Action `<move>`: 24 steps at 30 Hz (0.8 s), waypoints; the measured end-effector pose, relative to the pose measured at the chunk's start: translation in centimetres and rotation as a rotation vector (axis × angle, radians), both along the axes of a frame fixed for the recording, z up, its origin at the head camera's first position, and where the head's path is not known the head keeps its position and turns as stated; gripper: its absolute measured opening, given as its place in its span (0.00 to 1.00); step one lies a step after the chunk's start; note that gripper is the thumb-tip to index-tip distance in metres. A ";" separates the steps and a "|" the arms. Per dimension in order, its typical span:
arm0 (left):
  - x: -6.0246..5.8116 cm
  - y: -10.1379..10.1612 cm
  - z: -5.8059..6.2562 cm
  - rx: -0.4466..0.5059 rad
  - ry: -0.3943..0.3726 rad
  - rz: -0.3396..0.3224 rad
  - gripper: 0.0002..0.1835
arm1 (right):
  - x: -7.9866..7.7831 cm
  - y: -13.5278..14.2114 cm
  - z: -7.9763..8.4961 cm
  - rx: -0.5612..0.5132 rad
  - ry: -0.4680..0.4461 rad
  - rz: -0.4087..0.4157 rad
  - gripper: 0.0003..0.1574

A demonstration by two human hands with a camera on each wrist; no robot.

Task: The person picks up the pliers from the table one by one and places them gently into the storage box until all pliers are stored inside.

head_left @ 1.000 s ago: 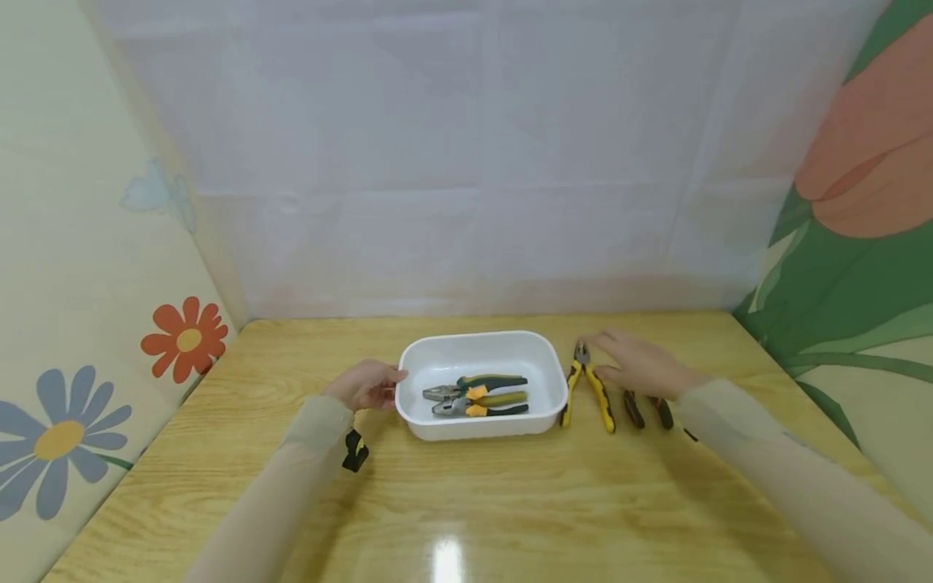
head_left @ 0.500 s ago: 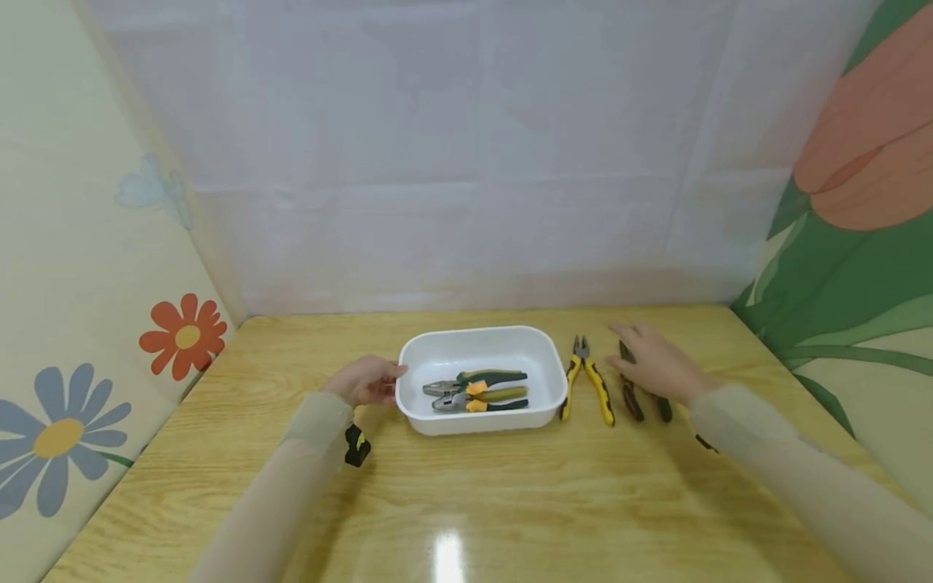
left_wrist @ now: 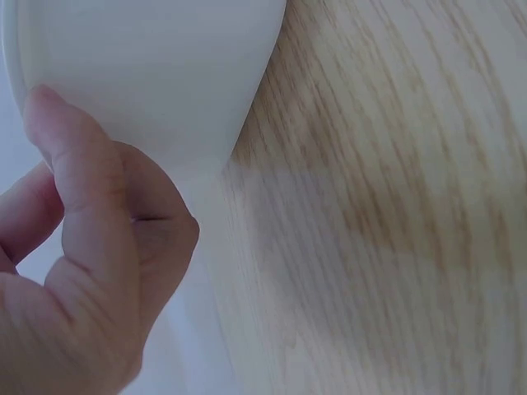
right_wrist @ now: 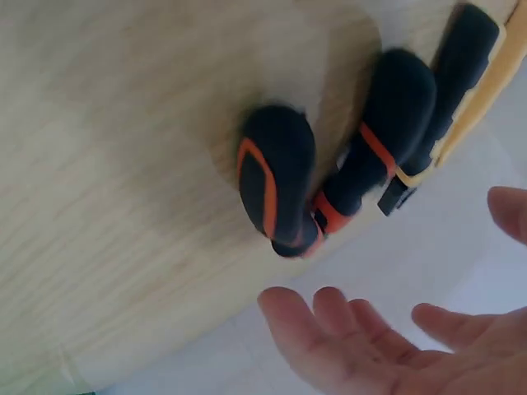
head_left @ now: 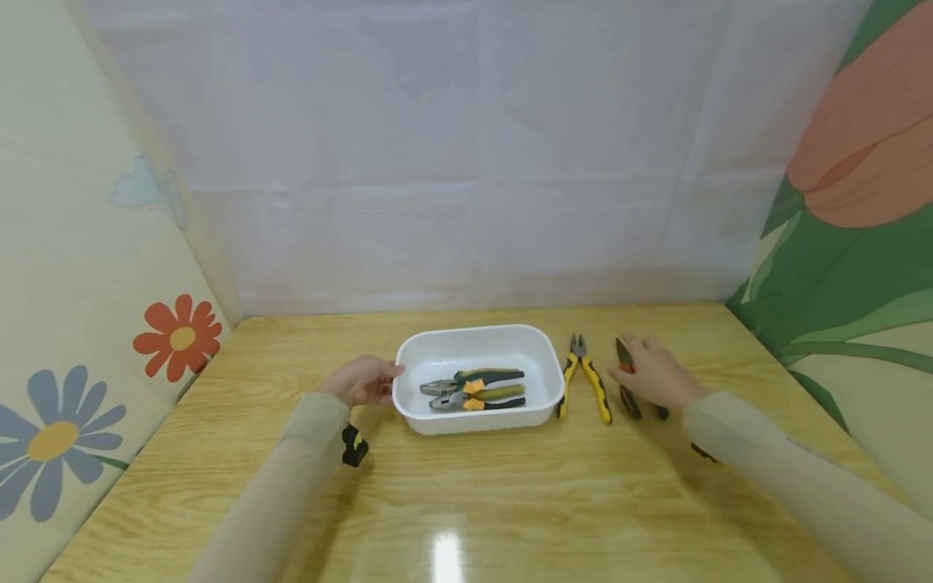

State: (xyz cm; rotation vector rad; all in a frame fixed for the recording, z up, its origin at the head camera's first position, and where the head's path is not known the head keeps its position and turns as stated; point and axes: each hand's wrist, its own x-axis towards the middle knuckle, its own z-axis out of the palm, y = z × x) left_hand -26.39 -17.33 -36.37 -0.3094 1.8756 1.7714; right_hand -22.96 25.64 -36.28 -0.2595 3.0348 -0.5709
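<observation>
My left hand (head_left: pixel 362 380) grips the left end of a white tray (head_left: pixel 477 423). In the left wrist view the thumb lies over the tray's rim (left_wrist: pixel 156 74), with bent fingers beneath it. Inside the tray lie several pliers, among them a green-handled pair (head_left: pixel 492 376) and an orange-and-black pair (head_left: pixel 503 403). My right hand (head_left: pixel 659 372) hovers at a dark pair of pliers (head_left: pixel 630 402), partly hiding it. In the right wrist view its black-and-orange handles (right_wrist: pixel 284 177) are spread, and the fingers (right_wrist: pixel 288 321) are extended, apart from the handles.
Yellow-and-black pliers (head_left: pixel 600 395) lie spread on the wooden table (head_left: pixel 510 494), between the tray and the dark pliers. A white cloth (head_left: pixel 466 162) hangs behind the table. Flower-patterned panels (head_left: pixel 61 243) stand at both sides.
My right hand has shifted right, from over the yellow-and-black pliers to the dark pliers. The left hand keeps its hold on the tray, and the tray stays put.
</observation>
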 end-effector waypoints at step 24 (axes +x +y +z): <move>-0.1 0.1 -0.1 -0.011 -0.002 -0.008 0.18 | -1.2 0.7 -1.2 0.112 -0.271 -0.140 0.48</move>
